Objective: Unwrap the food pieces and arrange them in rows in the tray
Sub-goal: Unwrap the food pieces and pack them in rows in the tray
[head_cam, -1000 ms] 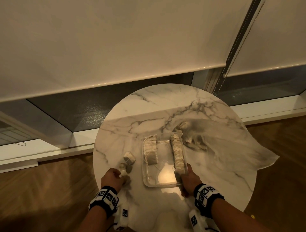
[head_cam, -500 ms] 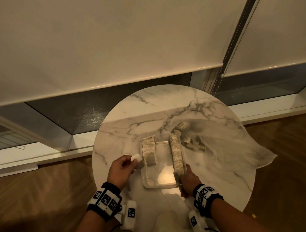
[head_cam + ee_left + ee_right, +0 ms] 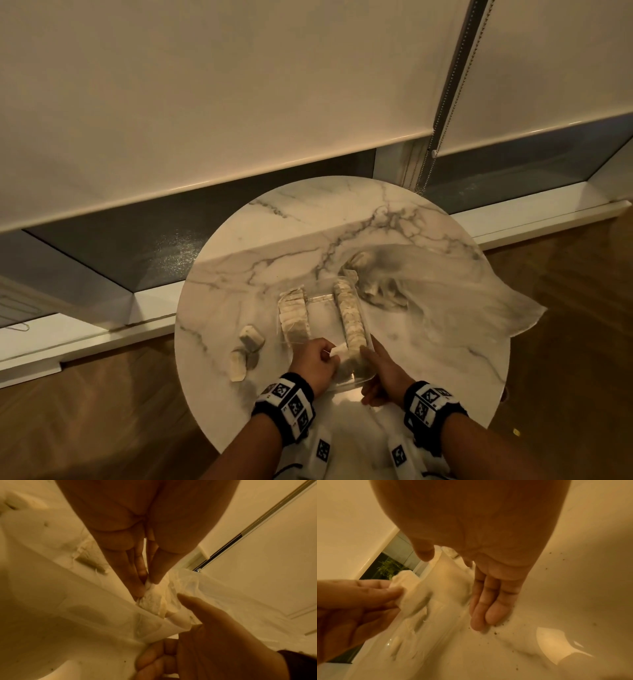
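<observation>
A clear plastic tray [image 3: 322, 317] sits on the round marble table [image 3: 342, 219]. It holds a short left row [image 3: 293, 315] and a longer right row [image 3: 351, 318] of pale food pieces. My left hand [image 3: 329, 353] pinches one pale piece [image 3: 339, 350] over the tray's near end, beside the right row. The left wrist view shows the fingertips [image 3: 140, 588] squeezing that piece [image 3: 154, 601]. My right hand [image 3: 371, 353] rests straight fingers [image 3: 488, 608] against the tray's outer right wall [image 3: 447, 577], with the thumb on the rim.
Two wrapped pieces [image 3: 251, 337] [image 3: 238, 366] lie on the table left of the tray. Crumpled wrappers [image 3: 376, 291] and a large thin plastic sheet [image 3: 462, 294] cover the table's right side and hang over its edge. Crumbs [image 3: 496, 632] dot the tabletop.
My left hand lifted a piece from the table left of the tray and carried it rightward, over the tray to the near end of the right row. The right hand stayed at the tray.
</observation>
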The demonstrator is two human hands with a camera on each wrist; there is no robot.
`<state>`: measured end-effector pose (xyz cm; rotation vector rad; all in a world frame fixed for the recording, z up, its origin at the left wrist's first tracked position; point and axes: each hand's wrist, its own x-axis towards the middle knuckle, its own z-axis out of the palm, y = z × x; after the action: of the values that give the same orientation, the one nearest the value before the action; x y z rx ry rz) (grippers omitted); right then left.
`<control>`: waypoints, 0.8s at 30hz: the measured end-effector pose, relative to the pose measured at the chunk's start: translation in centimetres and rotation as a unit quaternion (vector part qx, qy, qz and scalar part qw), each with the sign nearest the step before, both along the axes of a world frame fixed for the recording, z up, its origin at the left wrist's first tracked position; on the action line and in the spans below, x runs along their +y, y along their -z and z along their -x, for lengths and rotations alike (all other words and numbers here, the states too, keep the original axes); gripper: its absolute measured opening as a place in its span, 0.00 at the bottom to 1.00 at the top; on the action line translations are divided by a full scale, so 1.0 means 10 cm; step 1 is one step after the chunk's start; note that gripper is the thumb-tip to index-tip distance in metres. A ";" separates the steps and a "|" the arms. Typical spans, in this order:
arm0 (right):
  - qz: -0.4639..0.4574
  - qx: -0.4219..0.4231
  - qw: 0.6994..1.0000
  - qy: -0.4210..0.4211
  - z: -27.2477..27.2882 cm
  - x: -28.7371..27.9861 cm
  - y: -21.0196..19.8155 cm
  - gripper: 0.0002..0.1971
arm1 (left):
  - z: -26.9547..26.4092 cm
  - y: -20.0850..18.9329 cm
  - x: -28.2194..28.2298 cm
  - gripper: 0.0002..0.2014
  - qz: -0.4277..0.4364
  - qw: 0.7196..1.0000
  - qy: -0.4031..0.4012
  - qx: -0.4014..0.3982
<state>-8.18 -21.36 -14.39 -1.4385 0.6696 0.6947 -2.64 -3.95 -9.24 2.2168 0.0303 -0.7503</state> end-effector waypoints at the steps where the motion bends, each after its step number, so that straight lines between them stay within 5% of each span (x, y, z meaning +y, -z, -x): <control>1: -0.010 0.013 1.000 0.012 0.01 0.00 -0.02 0.34 | -0.01 0.02 -0.03 0.06 -0.007 1.000 0.006 0.005; 5: -0.023 0.058 0.998 0.011 0.03 -0.02 -0.06 0.46 | -0.02 0.06 -0.15 0.03 -0.038 0.999 0.028 0.018; 24: -0.020 0.066 0.997 0.015 -0.01 -0.02 0.01 0.47 | -0.06 0.14 -0.21 0.04 -0.077 0.996 0.051 0.020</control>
<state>-8.11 -21.61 -14.50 -1.3517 0.7748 0.7811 -2.05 -6.06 -10.59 2.3634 -0.0068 -0.8740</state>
